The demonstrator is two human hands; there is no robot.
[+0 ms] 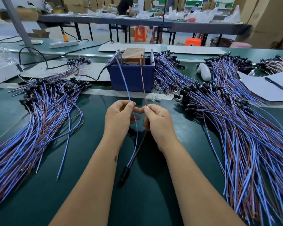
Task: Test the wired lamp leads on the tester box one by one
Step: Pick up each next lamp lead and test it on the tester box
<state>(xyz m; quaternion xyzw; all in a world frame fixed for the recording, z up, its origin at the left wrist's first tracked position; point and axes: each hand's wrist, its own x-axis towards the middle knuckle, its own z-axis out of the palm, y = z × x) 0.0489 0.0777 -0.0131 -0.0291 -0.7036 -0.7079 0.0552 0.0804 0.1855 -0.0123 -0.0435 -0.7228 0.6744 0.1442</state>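
Head view: both my forearms reach forward over the green bench (39,193), hands side by side near its middle.
Lamp holder: the black lamp holder (124,172) of the lead I am testing lies on the bench between my forearms, at the near end of its two wires.
Left hand: my left hand (118,119) pinches the blue wire (136,137) between thumb and forefinger, the other fingers curled.
Right hand: my right hand (157,121) pinches the brown wire (143,82) the same way, just beside the left.
Wire run: from my fingertips both wires rise apart towards the far side and reach the top of the tester box (131,77); the blue one goes to its left corner, the brown one to the middle of its top. Whether the tips touch contacts there I cannot tell.
Tester box: a blue box standing past my hands at the middle of the bench, with a brown block (133,55) in its open top and a black cable (95,77) leaving its left side.
Left pile: a heap of blue and brown leads (39,119) spreads along the left edge.
Right pile: a larger heap (243,136) covers the right side.
Far right: a pen (276,84) lies on a sheet of paper (260,88) near the right edge, with a white object (203,71) just left of it.
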